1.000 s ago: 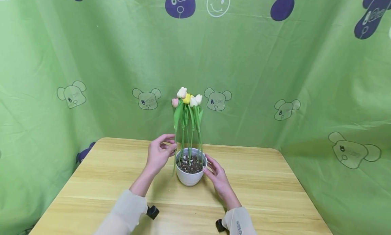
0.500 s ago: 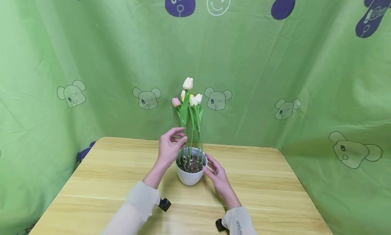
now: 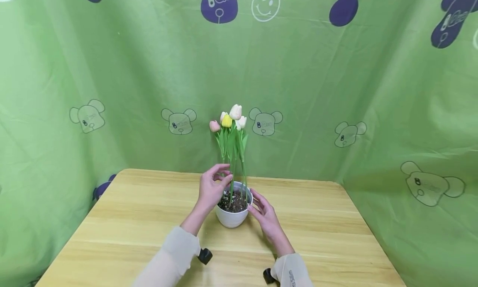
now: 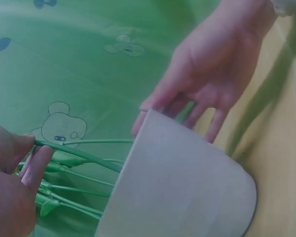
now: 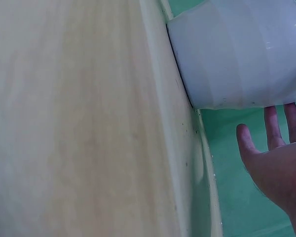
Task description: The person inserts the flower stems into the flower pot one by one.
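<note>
A wooden tabletop (image 3: 317, 233) sits before a green printed curtain (image 3: 354, 92). Near its middle stands a white pot (image 3: 232, 215) of tulips (image 3: 229, 125). The right hand (image 3: 266, 217) — fingers spread — rests against the pot's side. The left hand (image 3: 213, 188) has its grip pinching a green stem (image 4: 79, 154) just above the rim.

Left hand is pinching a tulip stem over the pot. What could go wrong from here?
1. The left hand pinches one thin tulip stem; that narrow grip could bend or kink it.
2. The right hand only rests open fingers against the white pot, so a sideways pull might tip it and spill the gravel.
</note>
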`<state>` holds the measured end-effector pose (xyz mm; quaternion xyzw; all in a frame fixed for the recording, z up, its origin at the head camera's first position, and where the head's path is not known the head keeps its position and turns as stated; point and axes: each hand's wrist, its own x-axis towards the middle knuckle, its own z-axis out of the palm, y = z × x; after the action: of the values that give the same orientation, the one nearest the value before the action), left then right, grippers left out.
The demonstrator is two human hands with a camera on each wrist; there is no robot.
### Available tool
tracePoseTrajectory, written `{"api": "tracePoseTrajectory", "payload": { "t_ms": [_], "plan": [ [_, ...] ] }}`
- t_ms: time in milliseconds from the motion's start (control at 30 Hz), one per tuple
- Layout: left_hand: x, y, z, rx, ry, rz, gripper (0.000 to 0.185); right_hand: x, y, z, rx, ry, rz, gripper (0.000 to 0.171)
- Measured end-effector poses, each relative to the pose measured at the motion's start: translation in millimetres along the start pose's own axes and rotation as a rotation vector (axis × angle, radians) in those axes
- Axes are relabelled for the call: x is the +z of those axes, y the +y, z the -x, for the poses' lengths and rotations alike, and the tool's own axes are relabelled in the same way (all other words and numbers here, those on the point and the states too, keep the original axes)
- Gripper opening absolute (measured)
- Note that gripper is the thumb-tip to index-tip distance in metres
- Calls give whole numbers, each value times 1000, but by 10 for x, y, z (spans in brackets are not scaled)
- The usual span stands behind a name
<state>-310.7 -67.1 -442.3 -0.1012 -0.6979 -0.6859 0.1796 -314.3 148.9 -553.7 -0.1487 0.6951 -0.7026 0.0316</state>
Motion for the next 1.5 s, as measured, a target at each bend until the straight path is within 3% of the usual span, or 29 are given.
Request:
{"api": "tracePoseTrajectory", "payload": {
  "t_ms": [233,567,833,1100,1500],
  "plan": [
    [-14,-88,19,16,8,-17,34,5,2,5,10,7,-24,63],
    [-25,-150,56,-35,-15,-6,37,1,1,5,13,4,-24,63],
    [-20,-206,84,-22,-18,4,36,-1,6,2,14,2,-20,63],
    [-19,-312,94,-18,1,33,38,1,3,2,6,-1,-5,63],
    [24,-410,121,-31,26,-8,39,3,2,-1,9,0,10,63]
  ]
}}
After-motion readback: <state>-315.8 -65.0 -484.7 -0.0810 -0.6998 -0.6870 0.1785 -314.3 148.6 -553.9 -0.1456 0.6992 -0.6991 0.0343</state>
